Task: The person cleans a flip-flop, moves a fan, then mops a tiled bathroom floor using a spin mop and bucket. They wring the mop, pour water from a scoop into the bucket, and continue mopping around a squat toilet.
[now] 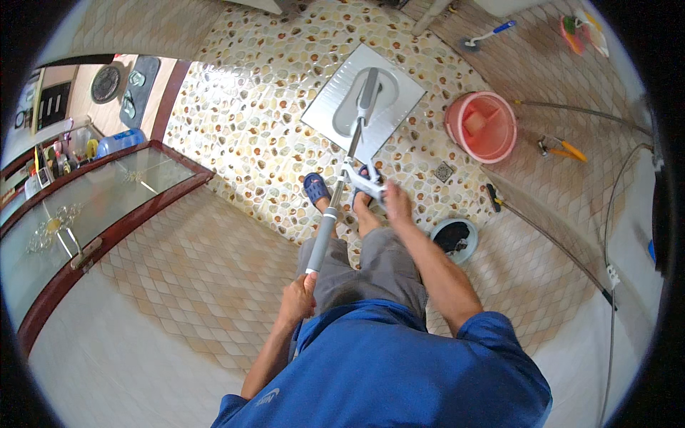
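Note:
A sponge mop with a folding squeeze head runs up the middle of the picture. My left hand [299, 299] is closed around the lower end of its grey handle [322, 238]. My right hand [397, 204], slightly blurred, grips the white squeeze lever [366, 184] at the side of the metal pole [355, 142]. The grey mop head [368, 88] is over the basin of a squat toilet [342, 120] set in a pale square plate [398, 115]. Whether the head touches the basin I cannot tell.
To the right stand a pink bucket [480, 127] and a small bin [473, 241] with a dark liner. A floor brush [493, 198], a toilet brush [487, 36] and a hose [578, 108] are along the right wall. A glass door [101, 195] stands at left, beside a floor drain-dotted pebble-pattern floor [241, 134].

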`<state>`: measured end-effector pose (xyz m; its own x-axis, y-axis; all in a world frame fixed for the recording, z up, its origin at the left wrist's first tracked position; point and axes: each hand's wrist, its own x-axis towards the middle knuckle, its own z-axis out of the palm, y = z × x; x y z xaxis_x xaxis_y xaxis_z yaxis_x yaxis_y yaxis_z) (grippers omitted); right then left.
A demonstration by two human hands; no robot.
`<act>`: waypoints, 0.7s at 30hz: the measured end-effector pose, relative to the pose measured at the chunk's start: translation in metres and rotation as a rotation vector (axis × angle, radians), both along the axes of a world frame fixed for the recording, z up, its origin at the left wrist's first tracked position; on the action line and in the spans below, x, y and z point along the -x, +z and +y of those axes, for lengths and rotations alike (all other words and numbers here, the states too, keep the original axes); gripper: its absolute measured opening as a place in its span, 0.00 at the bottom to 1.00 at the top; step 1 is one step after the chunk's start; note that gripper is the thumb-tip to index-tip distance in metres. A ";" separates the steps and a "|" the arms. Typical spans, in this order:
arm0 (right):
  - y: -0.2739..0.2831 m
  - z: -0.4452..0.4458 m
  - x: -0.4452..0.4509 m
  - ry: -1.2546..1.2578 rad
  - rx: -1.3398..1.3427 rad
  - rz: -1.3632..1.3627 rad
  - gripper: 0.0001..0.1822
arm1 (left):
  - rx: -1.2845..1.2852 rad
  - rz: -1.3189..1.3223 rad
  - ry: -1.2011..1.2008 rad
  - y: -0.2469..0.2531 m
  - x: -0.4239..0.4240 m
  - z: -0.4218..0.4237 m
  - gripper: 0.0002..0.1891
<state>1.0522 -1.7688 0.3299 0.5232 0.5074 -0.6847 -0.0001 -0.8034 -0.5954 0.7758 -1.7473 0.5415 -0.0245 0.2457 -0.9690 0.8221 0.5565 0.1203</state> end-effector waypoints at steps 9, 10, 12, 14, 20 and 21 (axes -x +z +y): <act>-0.045 0.100 -0.092 -0.400 -0.303 0.610 0.25 | -0.103 -0.144 -0.058 0.136 0.029 -0.030 0.30; -0.051 0.106 -0.092 -0.432 -0.307 0.621 0.24 | -0.089 -0.151 -0.067 0.145 0.031 -0.028 0.29; -0.060 0.105 -0.091 -0.499 -0.308 0.639 0.22 | -0.050 -0.114 -0.103 0.147 0.031 -0.027 0.28; -0.067 0.072 -0.095 -0.540 -0.258 0.411 0.22 | -0.005 -0.036 -0.142 0.123 0.028 -0.019 0.27; -0.001 -0.010 -0.037 -0.236 -0.002 0.086 0.28 | -0.024 -0.057 0.036 0.009 0.007 -0.012 0.29; -0.017 -0.027 -0.014 -0.161 -0.039 0.027 0.30 | -0.016 -0.067 0.042 -0.003 0.005 -0.010 0.31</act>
<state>1.0666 -1.7961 0.3133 0.5819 0.4451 -0.6807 -0.1433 -0.7677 -0.6245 0.7711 -1.7569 0.5389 0.0300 0.2612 -0.9648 0.7879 0.5877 0.1836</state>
